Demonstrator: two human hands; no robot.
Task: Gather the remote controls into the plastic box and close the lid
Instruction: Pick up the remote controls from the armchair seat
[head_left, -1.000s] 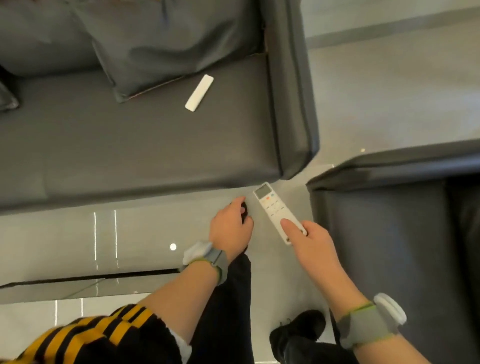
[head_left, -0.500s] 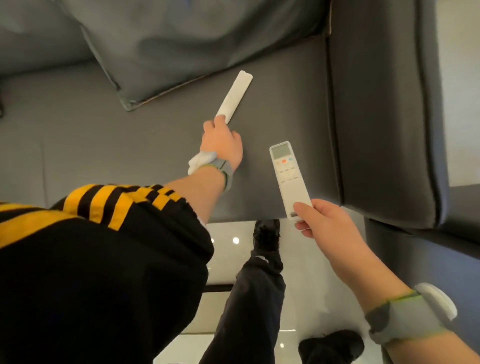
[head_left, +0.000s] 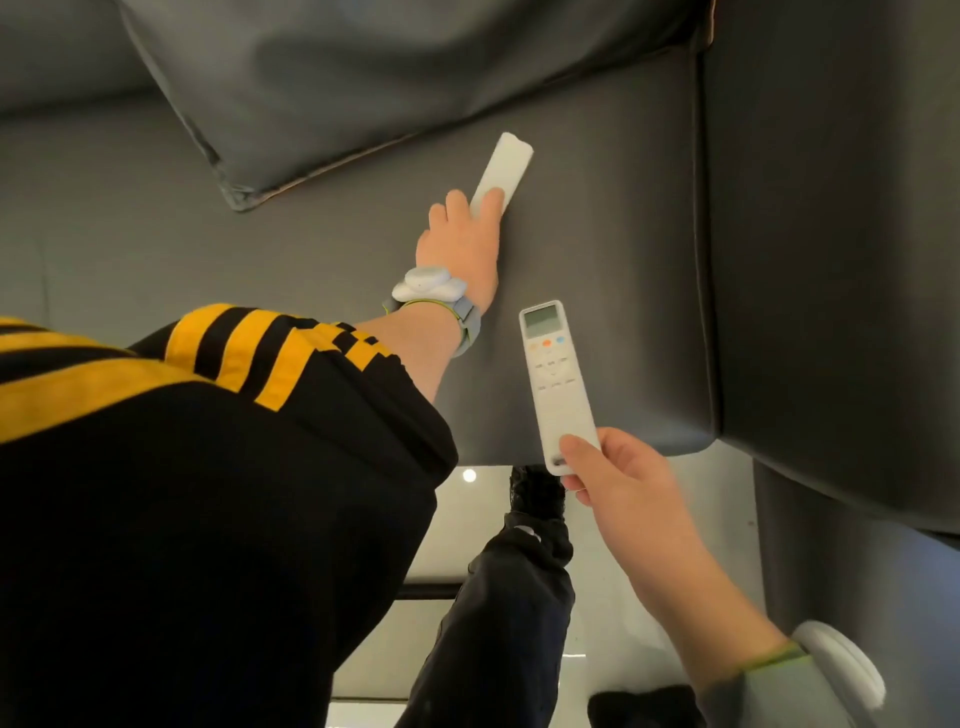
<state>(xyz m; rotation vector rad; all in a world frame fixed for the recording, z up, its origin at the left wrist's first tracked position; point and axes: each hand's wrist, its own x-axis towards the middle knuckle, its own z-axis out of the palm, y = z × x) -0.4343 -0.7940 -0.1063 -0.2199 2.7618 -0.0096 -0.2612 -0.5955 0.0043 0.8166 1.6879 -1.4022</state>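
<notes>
Black-and-yellow striped sleeve (head_left: 218, 395), nearest item, covering the left arm as it stretches over the sofa seat (head_left: 156, 249).

Right hand (head_left: 623, 483): closed on the lower end of the white remote with a screen (head_left: 556, 384), thumb on top; remote held in the air over the seat's front edge, screen end pointing away.

Left hand (head_left: 462, 244): half a second ago only at the near tip of the slim white remote (head_left: 503, 169); now its fingers (head_left: 491, 202) lie over that end, pressing or beginning to close. Whether the grasp is complete cannot be told; the remote appears flat on the seat.

Grey cushion (head_left: 363, 78): beyond, its edge near the slim remote, apart from it.

Plastic box: not in view.

Assessment: second remote nearly secured; both must then be carried to the box before the lid is closed.
</notes>
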